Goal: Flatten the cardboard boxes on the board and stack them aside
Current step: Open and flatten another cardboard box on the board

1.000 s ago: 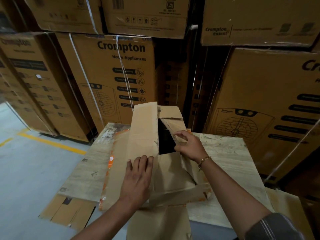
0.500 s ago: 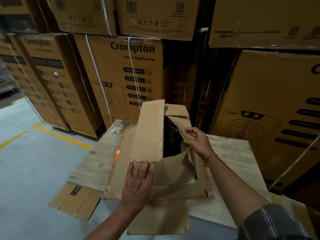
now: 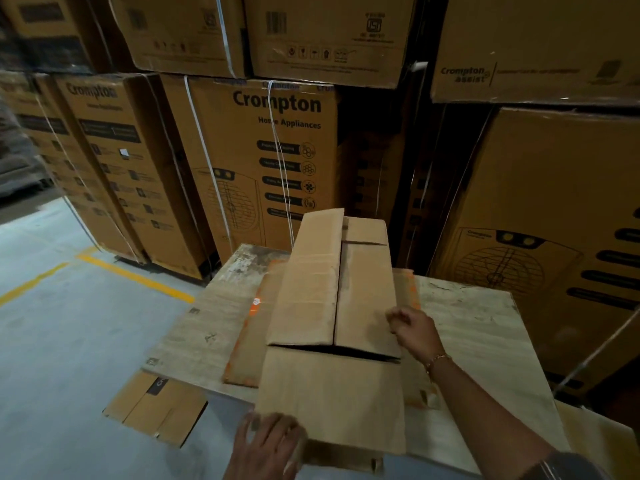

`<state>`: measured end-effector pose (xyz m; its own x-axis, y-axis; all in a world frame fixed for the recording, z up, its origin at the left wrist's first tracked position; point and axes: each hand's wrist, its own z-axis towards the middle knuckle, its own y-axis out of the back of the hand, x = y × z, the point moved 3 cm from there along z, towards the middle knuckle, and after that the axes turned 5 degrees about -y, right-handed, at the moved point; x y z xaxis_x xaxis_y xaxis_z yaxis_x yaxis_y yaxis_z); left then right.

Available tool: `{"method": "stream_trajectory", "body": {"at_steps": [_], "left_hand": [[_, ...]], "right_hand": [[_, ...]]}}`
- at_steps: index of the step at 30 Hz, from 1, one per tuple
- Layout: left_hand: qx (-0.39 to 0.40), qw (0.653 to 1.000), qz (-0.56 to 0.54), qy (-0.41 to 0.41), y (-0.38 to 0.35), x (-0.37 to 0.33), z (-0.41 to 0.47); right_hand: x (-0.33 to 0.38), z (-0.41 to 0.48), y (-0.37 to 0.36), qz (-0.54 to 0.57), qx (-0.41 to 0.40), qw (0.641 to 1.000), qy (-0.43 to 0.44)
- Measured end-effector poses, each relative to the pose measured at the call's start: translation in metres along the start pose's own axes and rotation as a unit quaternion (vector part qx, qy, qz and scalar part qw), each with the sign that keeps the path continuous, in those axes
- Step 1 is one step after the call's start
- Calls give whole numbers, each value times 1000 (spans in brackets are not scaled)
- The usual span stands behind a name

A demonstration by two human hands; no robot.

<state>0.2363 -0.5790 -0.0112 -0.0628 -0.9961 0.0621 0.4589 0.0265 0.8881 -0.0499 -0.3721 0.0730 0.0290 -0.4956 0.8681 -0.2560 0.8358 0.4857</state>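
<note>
The left hand [image 3: 266, 445] pinches the near-left corner of the flattened cardboard box [image 3: 332, 341]; the right hand [image 3: 414, 329] curls loosely at its right edge, grasp unclear. The box lies on the board [image 3: 485, 327], overhanging the near edge, so it could tip floorward or spring open.

The person's two arms come in from the near edge, both bare from the wrist up along the forearm. The right hand [image 3: 412, 329] carries a thin gold-coloured chain bracelet [image 3: 438, 359] at the wrist, its small links catching light. At the near right corner a dark grey sleeve with thin pale stripes [image 3: 562, 467] covers the upper arm, its hem rounded. The left hand [image 3: 268, 445] is bare, with no ring or band visible, and looks blurred.
</note>
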Motion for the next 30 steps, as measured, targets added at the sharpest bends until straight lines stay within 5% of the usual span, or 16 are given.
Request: {"method": "stream_trajectory", "body": {"at_steps": [4, 7, 13, 17, 19, 22, 27, 30], "left_hand": [[44, 992, -111, 41, 18, 4, 39], [63, 987, -82, 120, 22, 25, 97], [218, 946, -121, 207, -14, 70, 167], [115, 950, -176, 232, -23, 85, 158], [4, 904, -263, 337, -23, 99, 148], [-8, 788, -378, 486, -32, 116, 134], [8, 602, -564, 566, -55, 137, 126], [15, 537, -614, 578, -55, 142, 129]], "right_hand": [[0, -5, -17, -139, 0, 990, 38], [7, -17, -38, -268, 19, 960, 77], [8, -32, -53, -367, 5, 929, 54], [17, -24, -58, -388, 4, 921, 37], [24, -16, -67, -399, 29, 917, 3], [33, 5, -86, -407, 61, 907, -83], [36, 32, -114, -470, 74, 867, -150], [46, 44, -100, -398, 79, 903, -144]]}}
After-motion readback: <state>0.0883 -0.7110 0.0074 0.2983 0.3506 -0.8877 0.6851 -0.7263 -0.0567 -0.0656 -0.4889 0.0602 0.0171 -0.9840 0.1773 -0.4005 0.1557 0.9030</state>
